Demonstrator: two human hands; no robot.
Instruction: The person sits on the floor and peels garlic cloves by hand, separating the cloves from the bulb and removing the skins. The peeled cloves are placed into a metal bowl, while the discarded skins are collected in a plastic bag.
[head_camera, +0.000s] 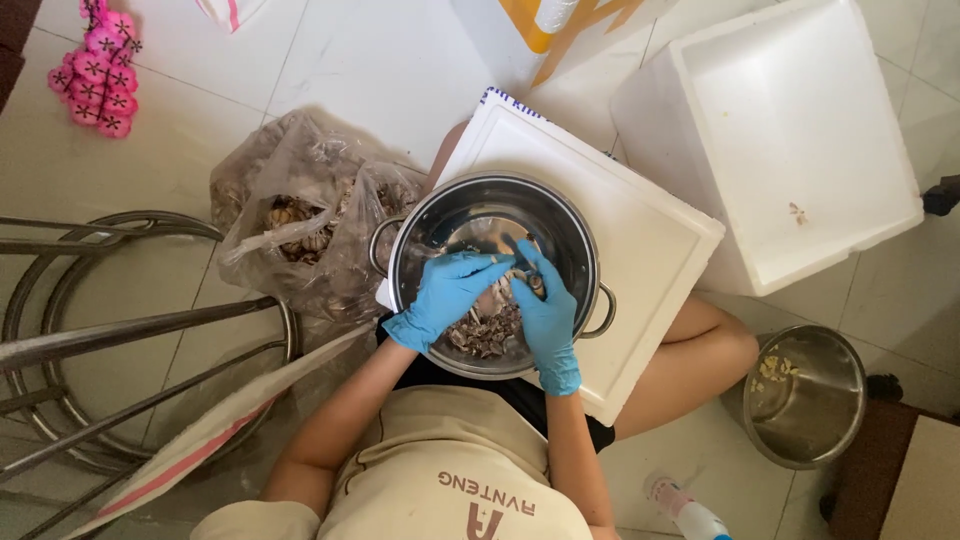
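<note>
Head view: we note both gloved hands inside the steel pot (440, 215), which rests on a white foam lid (650, 250) across the lap. Left hand (447, 292) and right hand (545, 300) hold their grip closed on a small shell piece (512, 282) above the dark shell pile (488, 335). A plastic bag (300, 215) lies at nine o'clock, a steel bowl (805, 395) at four o'clock.

Beyond the hands to their right: an open white foam box (790, 140) on the tiled floor (380, 60). Lower right: a smaller steel bowl (805, 395) holding pale pieces. Left of the hands: a clear plastic bag (300, 220) of shells, then a metal stool frame (130, 340). Far upper left: pink flowers (98, 68).
</note>
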